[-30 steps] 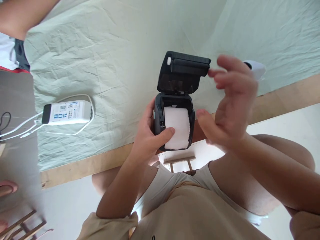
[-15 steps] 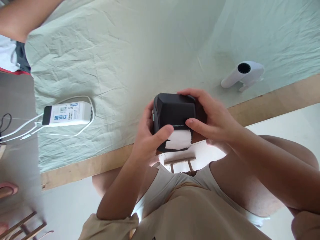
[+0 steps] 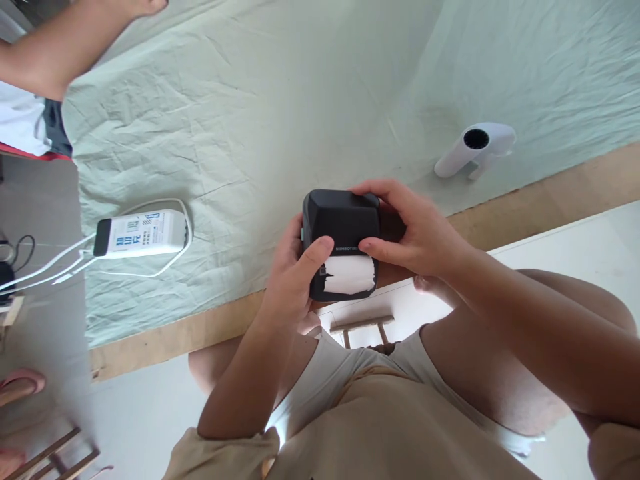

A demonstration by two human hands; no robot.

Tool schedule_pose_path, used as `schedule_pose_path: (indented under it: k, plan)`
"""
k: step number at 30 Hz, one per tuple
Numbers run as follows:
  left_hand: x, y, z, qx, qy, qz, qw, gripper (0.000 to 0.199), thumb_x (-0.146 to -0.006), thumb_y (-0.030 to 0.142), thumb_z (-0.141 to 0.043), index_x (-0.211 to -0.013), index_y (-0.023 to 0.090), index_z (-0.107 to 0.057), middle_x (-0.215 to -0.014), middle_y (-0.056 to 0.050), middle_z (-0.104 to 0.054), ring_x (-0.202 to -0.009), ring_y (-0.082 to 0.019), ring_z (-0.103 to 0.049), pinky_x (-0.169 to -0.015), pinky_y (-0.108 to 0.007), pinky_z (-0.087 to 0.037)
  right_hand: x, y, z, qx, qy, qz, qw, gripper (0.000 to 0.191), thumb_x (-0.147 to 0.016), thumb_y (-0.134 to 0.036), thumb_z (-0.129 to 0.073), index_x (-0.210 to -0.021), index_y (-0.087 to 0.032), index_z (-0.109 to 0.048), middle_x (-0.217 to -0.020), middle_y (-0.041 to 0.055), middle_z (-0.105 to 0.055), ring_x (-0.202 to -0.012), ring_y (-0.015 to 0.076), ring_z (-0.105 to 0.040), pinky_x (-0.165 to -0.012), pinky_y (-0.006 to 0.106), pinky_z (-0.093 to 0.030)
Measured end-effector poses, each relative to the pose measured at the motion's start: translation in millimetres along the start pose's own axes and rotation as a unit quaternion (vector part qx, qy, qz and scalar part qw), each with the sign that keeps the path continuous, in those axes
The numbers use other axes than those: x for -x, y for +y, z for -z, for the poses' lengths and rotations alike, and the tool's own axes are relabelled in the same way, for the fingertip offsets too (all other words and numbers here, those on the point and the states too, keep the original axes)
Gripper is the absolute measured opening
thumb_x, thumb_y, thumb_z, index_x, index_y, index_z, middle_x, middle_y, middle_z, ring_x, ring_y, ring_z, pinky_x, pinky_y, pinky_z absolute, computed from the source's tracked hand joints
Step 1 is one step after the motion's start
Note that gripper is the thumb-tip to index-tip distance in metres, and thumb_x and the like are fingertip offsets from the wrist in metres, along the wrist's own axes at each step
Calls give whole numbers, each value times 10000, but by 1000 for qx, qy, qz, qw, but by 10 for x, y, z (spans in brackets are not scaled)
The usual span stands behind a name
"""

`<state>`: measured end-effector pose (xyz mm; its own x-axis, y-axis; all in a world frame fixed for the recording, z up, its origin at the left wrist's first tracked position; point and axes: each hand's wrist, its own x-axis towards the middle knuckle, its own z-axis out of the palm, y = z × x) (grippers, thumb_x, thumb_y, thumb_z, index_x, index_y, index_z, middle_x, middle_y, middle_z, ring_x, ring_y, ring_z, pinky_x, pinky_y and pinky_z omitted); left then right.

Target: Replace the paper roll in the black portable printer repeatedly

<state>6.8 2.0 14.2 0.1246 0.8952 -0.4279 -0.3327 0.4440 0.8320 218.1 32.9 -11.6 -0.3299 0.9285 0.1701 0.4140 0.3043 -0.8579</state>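
Observation:
A black label printer (image 3: 343, 220) is held between both hands over the near edge of the table. White paper (image 3: 349, 274) with a torn edge sticks out of its near side. My left hand (image 3: 295, 273) wraps the printer's left side, its thumb on top beside the paper. Around the right side curls my right hand (image 3: 415, 230), with the thumb on the top by the printed lettering and the fingers at the far right corner. The undersides of both grips are hidden.
A white power strip (image 3: 143, 233) with white cables lies on the green cloth (image 3: 225, 133) at left. At right sits a white handheld device (image 3: 475, 147) with a round dark end. Another person's arm (image 3: 65, 50) reaches in at top left. A wooden stool (image 3: 63, 457) stands below left.
The printer and both hands have shifted slightly left in view. The other person's arm now reaches farther in, with part of its hand showing.

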Motion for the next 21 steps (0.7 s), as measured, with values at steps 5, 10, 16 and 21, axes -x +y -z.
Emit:
schedule_pose_path:
  k: [5, 10, 16, 21]
  plan:
    - [-6, 16, 1, -11, -6, -2, 1000, 534, -806, 473, -947, -1225, 212, -743, -769, 11, -680, -572, -151, -626, -484, -252, -488, 11, -24, -7, 12, -20, 1, 1000, 603, -913, -476, -720, -1451, -234, -591, -1121, 74, -784, -933, 259, -738, -823, 414, -599]
    - [-16, 23, -44, 3, 27, -3, 1000, 509, -823, 563, -888, -1152, 204, -744, -794, -11, -732, -598, -176, -648, -485, -274, -478, 49, -32, -18, 47, -13, 45, 998, 551, -989, -458, -658, -1481, -229, -561, -1339, 124, -756, -1163, 299, -746, -934, 452, -632]
    - [-52, -24, -68, 65, 101, 5, 993, 259, -965, 443, -768, -854, 210, -752, -776, 7, -746, -681, -154, -705, -618, -258, -598, 83, -21, -9, 133, 102, 134, 977, 336, -1047, -432, -607, -1331, -253, -624, -1222, 114, -725, -1119, 274, -722, -913, 446, -627]
    - [-78, -75, -31, 84, 91, -28, 992, 282, -996, 462, -783, -881, 204, -798, -823, 9, -793, -736, -134, -742, -654, -211, -608, 93, -24, -46, 121, 132, 165, 970, 258, -976, -346, -692, -1210, -250, -639, -1038, 59, -693, -916, 221, -682, -751, 376, -576]
